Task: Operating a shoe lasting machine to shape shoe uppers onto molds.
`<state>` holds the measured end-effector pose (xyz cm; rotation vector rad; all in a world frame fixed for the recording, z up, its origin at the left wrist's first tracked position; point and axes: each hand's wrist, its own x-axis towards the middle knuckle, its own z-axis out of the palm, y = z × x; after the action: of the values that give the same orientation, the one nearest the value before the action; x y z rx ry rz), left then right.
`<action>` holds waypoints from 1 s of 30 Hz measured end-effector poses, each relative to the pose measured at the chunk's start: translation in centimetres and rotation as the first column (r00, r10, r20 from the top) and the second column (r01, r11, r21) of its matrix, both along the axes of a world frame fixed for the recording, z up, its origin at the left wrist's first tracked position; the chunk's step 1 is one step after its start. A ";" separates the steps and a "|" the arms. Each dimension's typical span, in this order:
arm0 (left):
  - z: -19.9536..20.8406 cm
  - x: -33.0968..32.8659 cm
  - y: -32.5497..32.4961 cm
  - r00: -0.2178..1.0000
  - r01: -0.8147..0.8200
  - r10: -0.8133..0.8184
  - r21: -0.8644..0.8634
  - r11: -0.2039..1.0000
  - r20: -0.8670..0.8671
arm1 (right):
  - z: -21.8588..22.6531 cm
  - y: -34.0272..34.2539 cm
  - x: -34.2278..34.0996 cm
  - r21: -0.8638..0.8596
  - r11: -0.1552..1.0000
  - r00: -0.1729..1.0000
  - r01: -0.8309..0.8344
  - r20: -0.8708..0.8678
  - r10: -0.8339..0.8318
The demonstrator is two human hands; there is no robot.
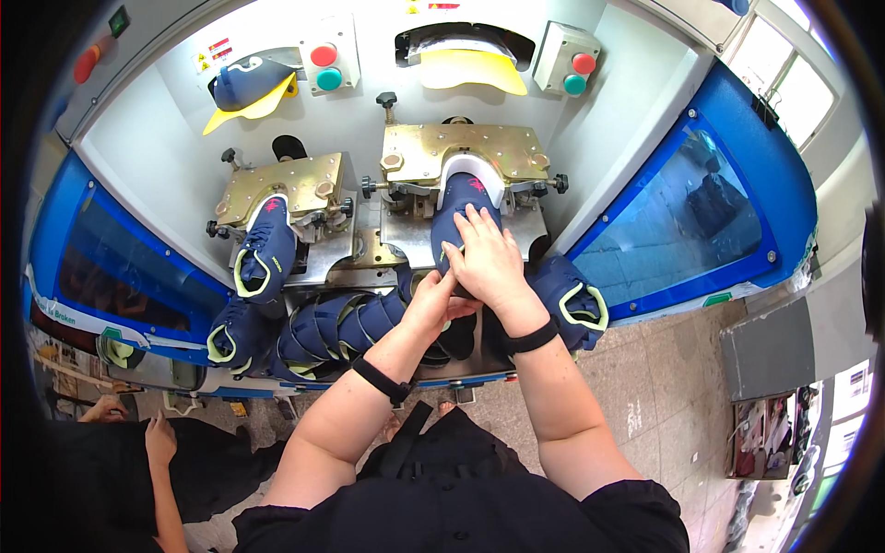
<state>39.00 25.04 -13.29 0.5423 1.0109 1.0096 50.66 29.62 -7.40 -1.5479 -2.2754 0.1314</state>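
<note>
A navy shoe upper (454,195) with a small red mark on it points into the brass-coloured clamp (470,143) of the right-hand machine station. Flat on top of it lies my right hand (490,263), its fingers stretched out toward the clamp. My left hand (431,306) is closed at the near edge of the same upper, thumb up against it; its fingertips are partly hidden. In the left station, a laced navy shoe upper (267,249) with a lime-green collar sits toe-first at a second brass clamp (277,189).
Several navy uppers (318,332) lie in a row below the stations, and another (573,304) rests right of my hands. Yellow-edged openings and button boxes (324,66) are above. Blue-framed windowed panels (682,221) flank the machine. Another person's hand (159,441) shows at lower left.
</note>
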 end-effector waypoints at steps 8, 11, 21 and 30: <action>-1.6 0.3 -0.3 1.000 0.007 -0.007 -0.002 1.000 -0.002 | -0.7 0.0 0.6 -0.066 0.997 0.999 -0.032 0.013 0.033; -2.0 0.3 -0.3 1.000 0.020 -0.020 -0.001 1.000 -0.013 | -0.8 0.1 0.6 -0.109 0.993 0.999 -0.048 0.016 0.050; -1.8 0.3 -0.4 0.999 0.030 -0.031 -0.038 0.999 -0.011 | -1.6 0.4 0.6 -0.008 0.998 0.997 -0.063 0.041 0.064; -2.4 -7.2 -5.4 0.871 0.028 0.072 0.195 0.980 -0.486 | -1.6 -5.6 -1.2 0.563 0.813 0.970 -0.152 -0.073 0.232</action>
<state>31.75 19.68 -15.73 0.9902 1.3764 1.0199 49.51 24.05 -8.97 -0.9721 -2.0953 -0.3360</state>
